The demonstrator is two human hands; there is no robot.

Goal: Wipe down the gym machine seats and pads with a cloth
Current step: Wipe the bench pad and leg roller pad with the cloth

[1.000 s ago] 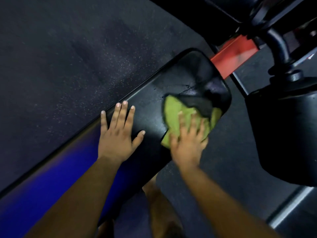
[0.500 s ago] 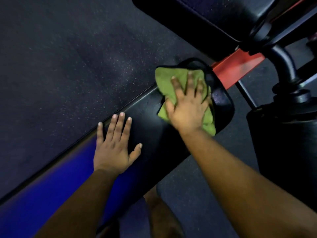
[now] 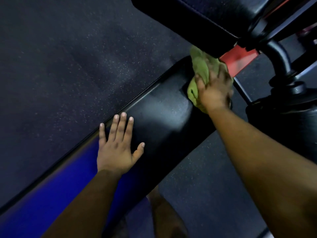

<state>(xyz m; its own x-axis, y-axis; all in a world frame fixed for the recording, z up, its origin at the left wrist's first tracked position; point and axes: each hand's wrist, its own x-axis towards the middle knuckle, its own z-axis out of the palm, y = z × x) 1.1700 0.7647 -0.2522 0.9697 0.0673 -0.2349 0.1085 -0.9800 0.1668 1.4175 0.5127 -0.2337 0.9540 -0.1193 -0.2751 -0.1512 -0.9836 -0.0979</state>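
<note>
At the frame's upper right, the right hand [image 3: 214,88] presses the green cloth [image 3: 199,67] on the bench pad's [image 3: 163,114] far end, under another pad's [image 3: 197,19] edge. The left hand [image 3: 116,148] lies flat, fingers spread, mid-bench.

Count, head view: two hands, left hand [image 3: 118,152] and right hand [image 3: 214,90]. One green cloth [image 3: 199,69], upper right of centre. Two black pads: long pad [image 3: 163,114] across the centre, second pad [image 3: 197,19] at top. One red bracket [image 3: 238,60].
</note>
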